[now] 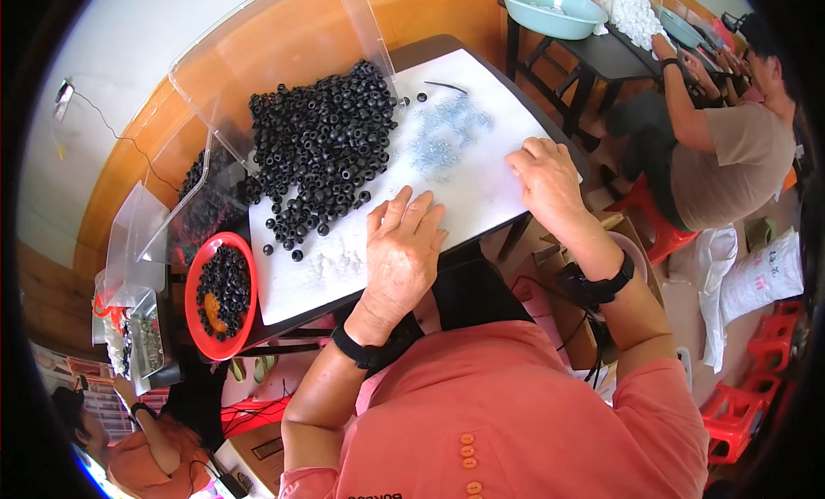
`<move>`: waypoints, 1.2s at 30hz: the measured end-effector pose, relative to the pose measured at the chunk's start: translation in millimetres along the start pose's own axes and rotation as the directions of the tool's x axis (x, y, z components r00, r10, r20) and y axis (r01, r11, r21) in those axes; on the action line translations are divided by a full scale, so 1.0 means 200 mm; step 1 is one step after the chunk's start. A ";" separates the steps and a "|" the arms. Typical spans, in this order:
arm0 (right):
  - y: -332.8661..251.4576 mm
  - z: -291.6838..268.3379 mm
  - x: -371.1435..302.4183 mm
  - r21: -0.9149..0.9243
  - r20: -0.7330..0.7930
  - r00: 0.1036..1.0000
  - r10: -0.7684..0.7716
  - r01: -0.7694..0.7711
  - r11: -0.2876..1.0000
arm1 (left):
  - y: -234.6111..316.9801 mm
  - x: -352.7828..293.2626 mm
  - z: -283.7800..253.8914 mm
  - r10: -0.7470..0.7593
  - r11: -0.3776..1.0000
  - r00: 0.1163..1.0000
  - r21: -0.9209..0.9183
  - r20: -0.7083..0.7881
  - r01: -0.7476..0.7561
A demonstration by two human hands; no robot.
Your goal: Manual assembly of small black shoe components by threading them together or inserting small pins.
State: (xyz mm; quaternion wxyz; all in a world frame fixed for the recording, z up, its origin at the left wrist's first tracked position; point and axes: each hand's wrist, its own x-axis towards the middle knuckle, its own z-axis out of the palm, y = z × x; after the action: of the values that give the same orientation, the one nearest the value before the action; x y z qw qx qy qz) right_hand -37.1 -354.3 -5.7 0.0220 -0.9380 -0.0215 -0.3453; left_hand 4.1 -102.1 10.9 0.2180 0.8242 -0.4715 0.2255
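While both hands (404,241) (546,177) lie spread flat, white board (481,194) between stays bare.

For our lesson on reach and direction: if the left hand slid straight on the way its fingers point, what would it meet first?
Probably the black rings: the left hand lies flat on the white board, fingers pointing up the board toward the heap's loose near edge, though they may just pass it.

I see black rings (322,147) heaped on the white mat (481,190) at centre frame, pale blue screws (447,134) glinting beside them. At lower left, a red bowl (193,306) with black rings inside. Salmon-pink sleeves at the bottom, black wristbands. Upper right, a teal basin (550,9); red stools (739,413) at lower right.
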 end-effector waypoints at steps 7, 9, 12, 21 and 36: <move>0.01 -0.05 -0.01 0.001 0.044 0.999 0.019 -0.019 1.000 | 0.02 -0.01 -0.02 -0.038 0.999 0.999 -0.015 -0.024 0.038; 0.00 -0.08 0.00 0.007 0.055 0.998 0.017 -0.017 1.000 | 0.03 0.01 -0.01 -0.009 0.999 0.999 -0.051 0.044 0.011; -0.06 -0.14 0.03 0.224 0.077 0.997 -0.004 -0.013 0.974 | 0.03 0.04 0.00 -0.014 1.000 0.999 -0.020 0.051 0.015; -0.18 -0.02 0.06 0.245 0.077 0.980 -0.185 0.161 0.956 | -0.03 -0.06 -0.02 -0.169 0.982 0.980 0.069 -0.106 0.177; -0.22 0.05 0.13 0.546 -0.186 0.979 0.078 0.037 0.837 | 0.04 -0.03 -0.02 -0.123 0.982 0.991 -0.153 -0.048 0.114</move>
State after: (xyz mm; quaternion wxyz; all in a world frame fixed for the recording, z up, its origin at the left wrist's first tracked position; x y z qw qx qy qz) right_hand -12.7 -308.9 5.6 0.2943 -0.8532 -0.1068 -0.4172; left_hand -6.7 -100.3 12.5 0.3059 0.8252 -0.4308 0.1994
